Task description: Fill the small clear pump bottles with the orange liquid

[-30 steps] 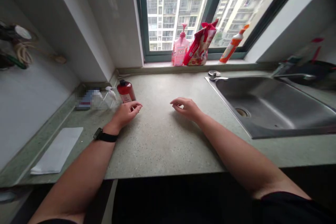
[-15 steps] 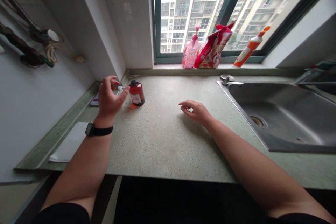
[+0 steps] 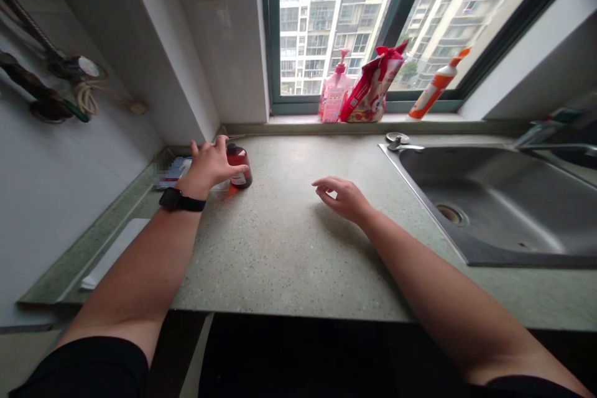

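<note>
On the counter at the left stands a brown-red bottle point(image 3: 243, 160) with a black cap and a pale label, upright. My left hand point(image 3: 209, 165), a dark watch point(image 3: 181, 199) on its wrist, reaches to it with spread fingers. The thumb passes in front of the bottle and the other fingers lie to its left and behind; whether they touch it I cannot tell. Part of the label is hidden by the hand. My right hand point(image 3: 342, 198) hovers low over or rests on the middle of the counter, fingers loosely bent, thumb apart, holding nothing.
A steel sink point(image 3: 431, 211) is set into the counter point(image 3: 275, 249) at the right. On the windowsill stand a pink pump bottle point(image 3: 334, 94), a red bag point(image 3: 373, 87) and an orange bottle point(image 3: 433, 90). White paper or cloth point(image 3: 114, 252) lies beneath my left forearm.
My left hand has turned and moved right toward the bottle, its fingers spreading about it. The right hand has hardly moved; the whole view has shifted slightly.
</note>
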The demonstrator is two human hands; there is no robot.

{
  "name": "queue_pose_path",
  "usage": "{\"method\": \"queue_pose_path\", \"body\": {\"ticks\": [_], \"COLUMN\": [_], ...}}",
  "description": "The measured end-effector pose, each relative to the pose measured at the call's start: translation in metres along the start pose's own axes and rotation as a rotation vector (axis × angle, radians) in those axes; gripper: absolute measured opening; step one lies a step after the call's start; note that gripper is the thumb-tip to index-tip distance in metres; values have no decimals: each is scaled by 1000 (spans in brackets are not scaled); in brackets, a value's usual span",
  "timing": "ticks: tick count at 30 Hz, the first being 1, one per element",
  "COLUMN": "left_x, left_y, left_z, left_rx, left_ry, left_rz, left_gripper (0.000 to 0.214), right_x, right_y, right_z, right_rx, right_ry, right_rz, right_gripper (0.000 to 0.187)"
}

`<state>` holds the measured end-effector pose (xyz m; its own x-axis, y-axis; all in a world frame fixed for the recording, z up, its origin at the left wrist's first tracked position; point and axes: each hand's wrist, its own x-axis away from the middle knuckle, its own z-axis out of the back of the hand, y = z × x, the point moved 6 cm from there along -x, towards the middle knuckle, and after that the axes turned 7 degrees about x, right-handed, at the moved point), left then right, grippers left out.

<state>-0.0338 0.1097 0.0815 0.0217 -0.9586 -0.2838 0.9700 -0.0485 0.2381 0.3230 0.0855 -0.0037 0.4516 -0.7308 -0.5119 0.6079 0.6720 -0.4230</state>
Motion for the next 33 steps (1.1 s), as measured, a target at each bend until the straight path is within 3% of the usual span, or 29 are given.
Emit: {"method": "queue_pose_path", "body": {"ticks": [5, 12, 16, 23, 27, 33], "left_x": [6, 8, 2, 0, -5, -13], "left_y": [17, 72, 116, 179, 195, 201], "left_z": [7, 11, -6, -52, -66, -75], "left_rx": [40, 301, 436, 493, 490, 535], "left_ry": [51, 115, 125, 65, 35, 81], "left_rz": [-35, -116, -194, -183, -174, -195], "left_gripper": [87, 83, 81, 84, 89, 93], "right_x": [-1, -3, -3, -3, -3, -2], "right_y": [-1, 13, 24, 27, 24, 30], "right_z": [-3, 9, 18, 22, 17, 14], "right_rx": [5, 38, 50, 19, 13, 28], "right_ry": [-8, 80, 157, 218, 200, 213], "right_rz": [1, -130, -234, -294, -284, -332], "right_gripper": [24, 25, 27, 30, 26, 26]}}
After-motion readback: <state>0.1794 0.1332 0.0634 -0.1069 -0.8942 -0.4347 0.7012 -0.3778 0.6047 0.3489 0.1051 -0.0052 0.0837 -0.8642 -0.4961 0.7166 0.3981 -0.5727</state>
